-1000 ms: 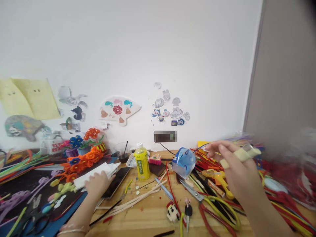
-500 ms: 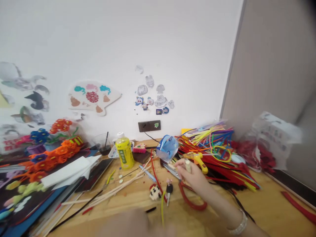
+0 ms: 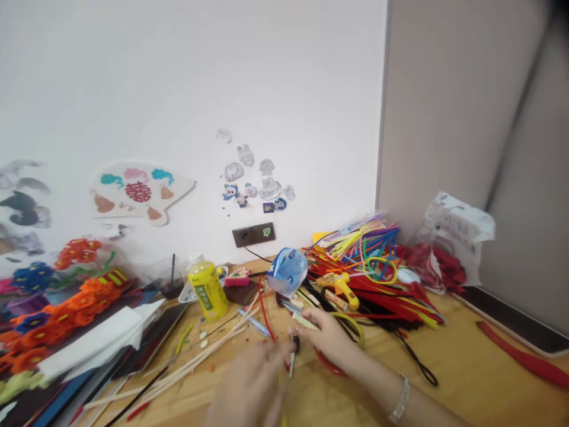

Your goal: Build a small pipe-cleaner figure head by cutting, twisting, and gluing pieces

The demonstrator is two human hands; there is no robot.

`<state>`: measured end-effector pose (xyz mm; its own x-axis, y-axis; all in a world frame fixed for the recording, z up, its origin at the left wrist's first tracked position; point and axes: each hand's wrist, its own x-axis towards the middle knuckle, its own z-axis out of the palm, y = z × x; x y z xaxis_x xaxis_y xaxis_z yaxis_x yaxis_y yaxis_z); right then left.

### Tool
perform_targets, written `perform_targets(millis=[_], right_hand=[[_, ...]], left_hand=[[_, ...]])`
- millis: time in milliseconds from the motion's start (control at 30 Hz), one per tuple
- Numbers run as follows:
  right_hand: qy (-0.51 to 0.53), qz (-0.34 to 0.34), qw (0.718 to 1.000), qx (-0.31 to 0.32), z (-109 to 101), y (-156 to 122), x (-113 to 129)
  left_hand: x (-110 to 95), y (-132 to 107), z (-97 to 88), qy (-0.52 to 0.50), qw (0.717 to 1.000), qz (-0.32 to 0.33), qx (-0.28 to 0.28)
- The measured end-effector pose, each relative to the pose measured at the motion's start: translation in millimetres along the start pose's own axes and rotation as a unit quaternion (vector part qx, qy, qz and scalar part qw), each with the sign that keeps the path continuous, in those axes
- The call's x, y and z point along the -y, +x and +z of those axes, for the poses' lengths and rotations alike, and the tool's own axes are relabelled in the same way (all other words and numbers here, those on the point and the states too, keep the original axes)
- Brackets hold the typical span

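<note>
My right hand (image 3: 328, 339) lies on the wooden desk (image 3: 453, 385), a bracelet on its wrist. Its taped fingers curl over the red and yellow handle loops of scissors (image 3: 351, 327). The fingertips are by a small key (image 3: 292, 351); what they grip is hidden. My left hand (image 3: 251, 388) hovers low in front of it, smeared by motion, just left of the key. A blue and white pack (image 3: 288, 271) stands right behind the hands.
A yellow bottle (image 3: 207, 290) and thin wooden sticks (image 3: 200, 356) lie to the left. A heap of coloured pipe cleaners (image 3: 377, 279) with a yellow glue gun (image 3: 340, 287) is behind, a plastic bag (image 3: 448, 243) at the right, orange craft flowers (image 3: 66, 302) far left.
The view has swung right. My right hand dropped from the pipe cleaners onto the scissors and slid left toward the key. My left hand left the white paper and came to the middle.
</note>
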<state>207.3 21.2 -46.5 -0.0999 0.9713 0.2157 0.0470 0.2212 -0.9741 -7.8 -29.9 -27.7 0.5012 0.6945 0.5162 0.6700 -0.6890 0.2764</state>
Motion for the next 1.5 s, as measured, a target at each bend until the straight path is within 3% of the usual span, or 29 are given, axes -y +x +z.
perform_targets(millis=[67,133,267,400,600,767,933,1000,1300,1500], right_hand=[[-0.018,-0.006,1.0,-0.005,0.6,-1.0,0.3],[-0.029,-0.014,0.999,-0.002,1.7,-3.0,3.1],[-0.045,-0.03,0.998,0.011,5.7,-10.2,10.2],[-0.066,-0.019,0.998,0.008,15.6,-19.0,12.4],[0.006,-0.018,0.999,0.026,33.4,-28.7,13.1],[0.011,-0.033,0.999,0.019,33.9,-31.2,19.9],[-0.027,-0.044,0.998,0.023,30.8,-32.6,23.0],[-0.053,-0.05,0.997,0.034,30.8,-34.2,25.0],[-0.11,-0.044,0.989,0.083,27.0,-35.0,24.9],[-0.159,-0.053,0.982,0.089,24.9,-36.5,22.8]], left_hand=[[15.1,17.6,6.8,0.027,0.997,-0.073,0.014],[30.0,25.5,13.4,0.038,0.988,-0.134,0.064],[41.3,24.7,23.8,-0.009,0.987,-0.134,0.093],[32.3,24.5,24.7,-0.059,0.988,-0.138,0.039],[15.9,23.6,20.2,-0.086,0.982,-0.151,-0.072],[-3.4,19.5,22.8,-0.182,0.96,-0.2,-0.069],[-11.7,20.1,21.2,-0.349,0.9,-0.252,-0.069],[-9.6,20.8,20.3,-0.371,0.889,-0.262,-0.065],[1.2,20.9,20.6,-0.272,0.936,-0.222,-0.013],[-0.8,21.3,20.1,-0.255,0.945,-0.203,0.007]])
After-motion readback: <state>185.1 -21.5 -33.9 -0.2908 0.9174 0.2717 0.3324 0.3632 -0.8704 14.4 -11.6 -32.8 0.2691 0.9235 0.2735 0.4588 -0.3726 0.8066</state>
